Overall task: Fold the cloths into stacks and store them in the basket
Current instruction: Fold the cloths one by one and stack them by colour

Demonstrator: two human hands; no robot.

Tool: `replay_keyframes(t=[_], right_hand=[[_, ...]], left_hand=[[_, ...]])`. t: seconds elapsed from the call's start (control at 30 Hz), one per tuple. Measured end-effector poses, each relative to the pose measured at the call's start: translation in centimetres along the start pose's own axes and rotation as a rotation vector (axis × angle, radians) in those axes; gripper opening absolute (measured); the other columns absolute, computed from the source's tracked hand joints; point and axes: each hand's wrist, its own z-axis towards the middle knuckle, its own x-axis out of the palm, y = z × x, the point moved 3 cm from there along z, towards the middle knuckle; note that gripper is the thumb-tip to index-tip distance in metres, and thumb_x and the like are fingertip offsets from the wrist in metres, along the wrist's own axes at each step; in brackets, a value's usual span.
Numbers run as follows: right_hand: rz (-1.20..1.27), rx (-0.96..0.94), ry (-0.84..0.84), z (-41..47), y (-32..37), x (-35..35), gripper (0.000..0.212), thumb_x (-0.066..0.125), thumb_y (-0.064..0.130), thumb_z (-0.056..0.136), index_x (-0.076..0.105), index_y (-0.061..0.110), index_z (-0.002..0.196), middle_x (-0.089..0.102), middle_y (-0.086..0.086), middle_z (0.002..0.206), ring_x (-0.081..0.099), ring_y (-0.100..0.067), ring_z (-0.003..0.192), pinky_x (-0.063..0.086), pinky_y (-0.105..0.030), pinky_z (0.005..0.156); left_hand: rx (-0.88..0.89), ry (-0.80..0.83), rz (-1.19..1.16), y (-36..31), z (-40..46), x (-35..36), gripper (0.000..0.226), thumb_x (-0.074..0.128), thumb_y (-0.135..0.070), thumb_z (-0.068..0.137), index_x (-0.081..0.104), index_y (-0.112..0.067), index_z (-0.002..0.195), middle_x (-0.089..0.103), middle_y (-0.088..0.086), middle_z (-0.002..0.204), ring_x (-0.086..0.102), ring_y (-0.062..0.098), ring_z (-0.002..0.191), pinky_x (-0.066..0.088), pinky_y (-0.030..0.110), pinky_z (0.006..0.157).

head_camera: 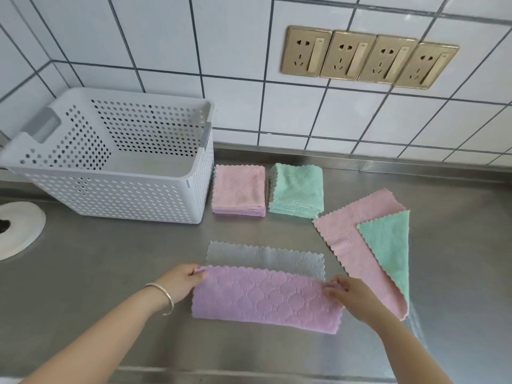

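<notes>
Nearest, on the steel table (83, 273), a purple cloth (263, 297) lies folded over toward its far edge, showing a grey underside strip (266, 257) beyond the scalloped purple edge. The left hand (181, 281) has its grip pinching the cloth's far left corner; the right hand (350, 295) pinches the far right corner. Bare steel lies open to the left of the cloth and in front of it.

Just right of the cloth, a pink cloth (352, 239) lies flat and skewed, one corner turned over to show a green triangle (388, 245); its near tip comes close to the right forearm.

Farther back, a pink folded stack (239, 189) and a green folded stack (296, 189) sit side by side with a narrow gap between them. The pink stack stands just beside the white perforated basket (124, 198), which stands against the tiled wall (235, 51). A white round disc (19, 228) lies at the left edge.
</notes>
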Motion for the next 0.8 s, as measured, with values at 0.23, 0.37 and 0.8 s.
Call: replay_keyframes(t=[0.23, 0.37, 0.8], right_hand=[[0.006, 0.033, -0.085, 3.9, 1.0, 0.0, 0.028, 0.056, 0.014, 0.089, 0.043, 0.022, 0.066, 0.047, 0.008, 0.064, 0.040, -0.007, 0.059, 0.030, -0.018, 0.053], [0.035, 0.081, -0.128, 5.0, 0.9, 0.2, 0.034, 0.057, 0.015, 0.089, 0.039, 0.023, 0.061, 0.046, 0.007, 0.063, 0.042, -0.013, 0.063, 0.031, -0.020, 0.054], [0.029, 0.171, -0.258, 6.7, 0.2, 1.0, 0.035, 0.061, 0.025, 0.085, 0.040, 0.025, 0.058, 0.048, 0.007, 0.062, 0.048, -0.020, 0.068, 0.031, -0.024, 0.051]], left_hand=[[-0.061, -0.187, 0.125, -1.3, 4.4, 0.3, 0.024, 0.042, -0.025, 0.095, 0.055, -0.013, 0.079, 0.060, 0.012, 0.084, 0.052, 0.026, 0.079, 0.032, 0.031, 0.063], [-0.064, -0.235, 0.147, -1.4, 6.2, 0.3, 0.032, 0.040, -0.025, 0.096, 0.062, -0.012, 0.115, 0.063, 0.011, 0.122, 0.057, 0.030, 0.109, 0.041, 0.030, 0.086], [-0.160, -0.226, 0.356, -0.1, 9.2, 0.5, 0.035, 0.043, -0.033, 0.091, 0.061, -0.020, 0.118, 0.061, 0.007, 0.126, 0.056, 0.028, 0.115, 0.045, 0.035, 0.097]])
